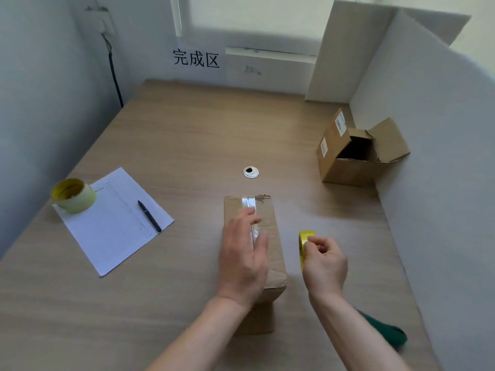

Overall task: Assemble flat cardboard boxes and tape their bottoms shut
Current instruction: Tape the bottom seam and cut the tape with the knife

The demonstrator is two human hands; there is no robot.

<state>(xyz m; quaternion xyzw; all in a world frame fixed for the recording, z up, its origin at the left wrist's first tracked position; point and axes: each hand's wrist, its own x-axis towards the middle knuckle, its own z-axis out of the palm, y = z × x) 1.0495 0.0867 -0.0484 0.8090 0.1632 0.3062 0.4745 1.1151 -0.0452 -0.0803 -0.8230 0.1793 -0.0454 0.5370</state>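
Note:
A brown cardboard box (pixel 270 236) stands bottom-up at the middle front of the table. A strip of clear tape (pixel 249 203) runs along its seam. My left hand (pixel 242 257) lies flat on top of the box, fingers straight, pressing the tape down. Just right of the box, my right hand (pixel 324 263) grips a yellow tape roll (pixel 304 243) held on edge, a little above the table. No tape strand between roll and box can be made out.
A second cardboard box (pixel 345 159) with open flaps sits at the right by the white partition. At the left lie a sheet of paper (pixel 112 223), a black pen (pixel 149 216) and another tape roll (pixel 73 195). A cable grommet (pixel 251 172) sits mid-table. Something dark green (pixel 385 330) lies front right.

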